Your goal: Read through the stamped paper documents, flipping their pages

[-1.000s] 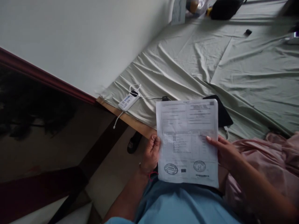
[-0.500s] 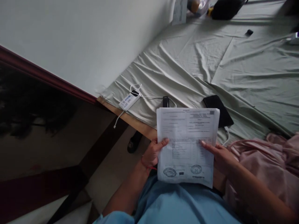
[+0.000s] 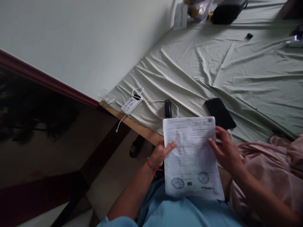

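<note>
- Head view, and I'm seeing the printed paper (image 3: 190, 167) tilting up over the person's blue clothing (image 3: 180, 212), its two stamps showing near the bottom; whether it's a single sheet or several, I'm not managing to tell.
- Left hand (image 3: 159, 156) is grasping the paper's left edge, thumb pressing across the front, fingers hiding behind.
- Right hand (image 3: 228, 154) is hovering at the right edge, thumb lying over the print and fingers spreading past the side; whether it's actually pinching, I'm not able to tell.
- So the left side is looking like the surer hold: if that thumb is slackening while the right isn't gripping, the paper could be sliding down the lap.
- Uneven pulling could be creasing it or tearing an edge.
- Just beyond the top edge, a slim black device (image 3: 168, 108) is lying beside a white cable (image 3: 155, 101); a forward swing could be snagging that loop.
- Near the right hand, a flat black device (image 3: 220, 113) is resting on the green cloth (image 3: 189, 75); a careless knuckle could be nudging it.
</note>
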Tool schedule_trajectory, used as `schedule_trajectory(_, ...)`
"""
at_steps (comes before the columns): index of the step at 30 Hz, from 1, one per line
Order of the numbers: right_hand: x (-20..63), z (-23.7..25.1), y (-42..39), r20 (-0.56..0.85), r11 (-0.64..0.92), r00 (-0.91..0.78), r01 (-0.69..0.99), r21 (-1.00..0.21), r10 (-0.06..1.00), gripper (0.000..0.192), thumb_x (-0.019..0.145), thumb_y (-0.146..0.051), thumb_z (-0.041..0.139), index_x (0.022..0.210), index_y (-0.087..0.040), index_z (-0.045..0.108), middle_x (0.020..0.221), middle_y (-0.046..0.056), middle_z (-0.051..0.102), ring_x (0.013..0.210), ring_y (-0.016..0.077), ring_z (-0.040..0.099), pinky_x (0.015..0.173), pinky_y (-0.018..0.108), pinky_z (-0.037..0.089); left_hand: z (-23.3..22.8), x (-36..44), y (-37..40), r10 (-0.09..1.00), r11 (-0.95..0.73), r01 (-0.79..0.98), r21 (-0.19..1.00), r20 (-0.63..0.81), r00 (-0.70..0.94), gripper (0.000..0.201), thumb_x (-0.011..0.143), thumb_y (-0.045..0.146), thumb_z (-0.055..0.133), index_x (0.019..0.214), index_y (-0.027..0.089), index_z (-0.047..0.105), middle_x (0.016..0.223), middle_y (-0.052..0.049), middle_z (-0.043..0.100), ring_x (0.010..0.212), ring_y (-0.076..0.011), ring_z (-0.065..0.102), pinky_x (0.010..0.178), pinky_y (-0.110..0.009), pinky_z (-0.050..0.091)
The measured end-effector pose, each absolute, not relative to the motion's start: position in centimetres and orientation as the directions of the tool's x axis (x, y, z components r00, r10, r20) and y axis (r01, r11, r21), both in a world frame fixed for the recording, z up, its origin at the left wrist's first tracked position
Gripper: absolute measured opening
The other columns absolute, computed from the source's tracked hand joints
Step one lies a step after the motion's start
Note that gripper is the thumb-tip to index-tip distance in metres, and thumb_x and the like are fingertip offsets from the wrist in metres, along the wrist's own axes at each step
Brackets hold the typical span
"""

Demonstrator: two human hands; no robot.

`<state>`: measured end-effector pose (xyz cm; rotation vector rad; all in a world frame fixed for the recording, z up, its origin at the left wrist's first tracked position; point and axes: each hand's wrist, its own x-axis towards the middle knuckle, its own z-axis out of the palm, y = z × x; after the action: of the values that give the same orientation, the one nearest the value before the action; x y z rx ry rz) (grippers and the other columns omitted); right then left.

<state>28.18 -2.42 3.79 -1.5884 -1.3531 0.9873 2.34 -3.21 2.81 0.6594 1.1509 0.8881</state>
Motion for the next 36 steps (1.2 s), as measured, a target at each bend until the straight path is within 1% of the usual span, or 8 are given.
schedule_trajectory(2,28.0,5.1,-0.8,0.325,0.173,0.129,0.636,-0.752,0.937,0.047,0.09,-0.036,0.064,0.135,-0.021,0.058,0.136,0.017,0.06,0.124,0.0344,0.058,0.099,0.056,0.053,2.6,2.5,-3.3,0.87,0.491,-0.223,0.842,-0.459,0.179,0.045,0.076,0.044,0.085,0.11,0.015,0.078,0.111,-0.01,0.077,0.1,-0.0251,0.073,0.088,-0.032,0.058)
schedule_trajectory(3,27.6,5.9,-0.1,0.425,0.265,0.045,0.722,-0.639,0.904,0.039,0.093,-0.031,0.061,0.131,-0.022,0.061,0.135,0.016,0.062,0.126,0.034,0.056,0.103,0.058,0.049,2.7,2.6,-3.3,0.87,0.489,-0.216,0.845,-0.453,0.194,0.045,0.076,0.043,0.084,0.11,0.015,0.078,0.111,-0.01,0.077,0.099,-0.0246,0.073,0.087,-0.032,0.058)
schedule_trajectory(6,25.7,8.2,1.6,0.479,0.445,-0.237,0.808,-0.386,0.845,0.027,0.098,-0.02,0.054,0.121,-0.023,0.068,0.131,0.014,0.066,0.133,0.0327,0.051,0.109,0.057,0.045,3.1,2.8,-3.4,0.863,0.499,-0.223,0.837,-0.456,0.219,0.042,0.077,0.043,0.084,0.108,0.014,0.078,0.104,-0.01,0.078,0.093,-0.0226,0.073,0.084,-0.031,0.058)
schedule_trajectory(10,23.2,9.4,2.5,0.379,0.535,-0.439,0.822,-0.197,0.814,0.028,0.098,-0.014,0.052,0.118,-0.022,0.069,0.124,0.01,0.071,0.146,0.0332,0.038,0.123,0.066,0.014,3.4,3.1,-3.4,0.859,0.507,-0.232,0.83,-0.465,0.214,0.044,0.076,0.043,0.084,0.107,0.013,0.078,0.099,-0.01,0.078,0.086,-0.0199,0.072,0.081,-0.031,0.057)
schedule_trajectory(14,22.2,9.3,3.4,0.321,0.529,-0.443,0.805,-0.268,0.837,0.028,0.099,-0.015,0.049,0.117,-0.023,0.07,0.108,0.007,0.076,0.139,0.0313,0.046,0.123,0.062,0.013,3.3,3.2,-3.4,0.848,0.526,-0.221,0.821,-0.488,0.207,0.046,0.072,0.046,0.086,0.104,0.013,0.079,0.099,-0.009,0.078,0.083,-0.0184,0.07,0.078,-0.029,0.056)
schedule_trajectory(22,21.3,9.4,6.2,0.139,0.478,-0.489,0.688,-0.546,0.861,0.029,0.1,-0.025,0.051,0.087,-0.02,0.076,0.096,0.008,0.077,0.101,0.026,0.064,0.096,0.042,0.045,3.0,3.4,-3.1,0.868,0.49,-0.172,0.855,-0.461,0.182,0.052,0.077,0.057,0.08,0.097,0.009,0.075,0.087,-0.01,0.075,0.073,-0.0178,0.066,0.069,-0.028,0.053)
schedule_trajectory(28,20.6,8.4,6.0,0.121,0.491,-0.507,0.704,-0.514,0.854,0.029,0.102,-0.022,0.045,0.108,-0.018,0.074,0.1,0.01,0.076,0.098,0.0263,0.064,0.093,0.043,0.044,3.3,4.1,-2.1,0.956,0.284,-0.209,0.936,-0.294,-0.019,0.052,0.088,0.06,0.068,0.114,0.014,0.071,0.108,-0.008,0.073,0.099,-0.0214,0.066,0.09,-0.031,0.052)
schedule_trajectory(36,20.4,6.7,5.7,0.214,0.558,-0.524,0.693,-0.457,0.825,0.03,0.101,-0.019,0.043,0.102,-0.022,0.073,0.102,0.009,0.075,0.108,0.0266,0.063,0.101,0.046,0.041,3.2,4.6,-1.7,0.951,0.282,-0.137,0.95,-0.296,-0.093,0.05,0.089,0.062,0.065,0.11,0.017,0.073,0.098,-0.005,0.072,0.094,-0.0189,0.063,0.087,-0.028,0.05)
